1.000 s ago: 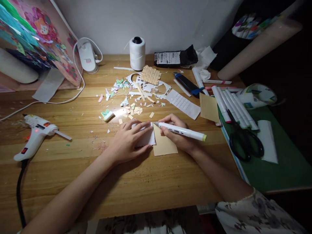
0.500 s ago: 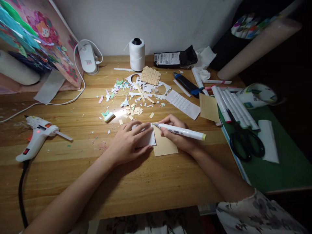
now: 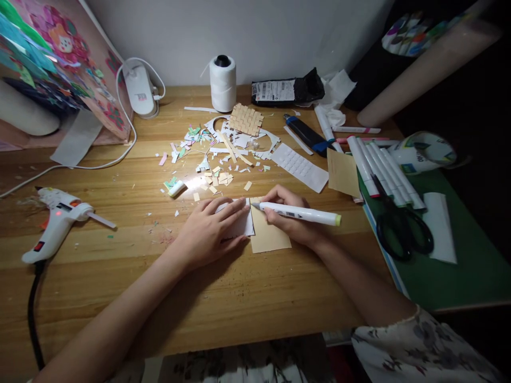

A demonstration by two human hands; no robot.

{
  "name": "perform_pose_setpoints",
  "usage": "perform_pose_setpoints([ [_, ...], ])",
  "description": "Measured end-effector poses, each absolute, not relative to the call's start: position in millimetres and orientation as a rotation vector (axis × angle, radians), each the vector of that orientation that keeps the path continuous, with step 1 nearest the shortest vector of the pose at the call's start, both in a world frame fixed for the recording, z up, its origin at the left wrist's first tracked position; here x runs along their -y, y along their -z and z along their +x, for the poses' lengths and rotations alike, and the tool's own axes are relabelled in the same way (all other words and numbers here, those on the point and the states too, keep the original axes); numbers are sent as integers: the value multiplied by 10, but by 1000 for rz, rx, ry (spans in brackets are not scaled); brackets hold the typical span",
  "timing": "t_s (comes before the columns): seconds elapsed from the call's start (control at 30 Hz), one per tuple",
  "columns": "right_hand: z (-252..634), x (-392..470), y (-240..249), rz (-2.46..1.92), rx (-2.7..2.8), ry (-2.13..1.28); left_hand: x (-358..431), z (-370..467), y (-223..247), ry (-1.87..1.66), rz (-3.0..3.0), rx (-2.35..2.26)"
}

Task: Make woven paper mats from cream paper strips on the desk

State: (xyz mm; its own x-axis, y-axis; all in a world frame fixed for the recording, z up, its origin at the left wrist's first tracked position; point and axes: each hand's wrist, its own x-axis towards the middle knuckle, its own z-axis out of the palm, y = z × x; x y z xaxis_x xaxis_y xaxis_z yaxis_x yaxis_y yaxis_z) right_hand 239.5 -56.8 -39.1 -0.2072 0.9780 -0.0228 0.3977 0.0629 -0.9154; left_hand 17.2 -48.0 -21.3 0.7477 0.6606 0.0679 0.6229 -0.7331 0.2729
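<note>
My left hand lies flat with its fingers stretched over a small white card, pressing it against the wooden table. Under the card's right edge sits a piece of tan paper. My right hand grips a white marker with a yellow-green end. The marker's tip rests at the card's right edge, near its top corner, on or just above the tan paper. A marker cap lies on its side beyond my left hand. My left hand covers much of the white card.
Paper scraps and a woven tan piece lie ahead. A glue gun rests at left. At right are black scissors, several markers, a blue-black cutter and a tape roll. A thread spool stands behind.
The view has shifted slightly. The marker's back end sits a little farther right and higher; its tip stays near the card's top right corner. My left hand still holds the card down.
</note>
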Motion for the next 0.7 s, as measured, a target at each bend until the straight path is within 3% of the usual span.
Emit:
perform_pose_setpoints([
  [0.57, 2464, 548, 336, -1352, 1819, -1064, 477, 186, 225, -266, 2704, -1013],
  [0.7, 2473, 555, 332, -1316, 1841, -1177, 477, 188, 229, -246, 2708, -1023],
])
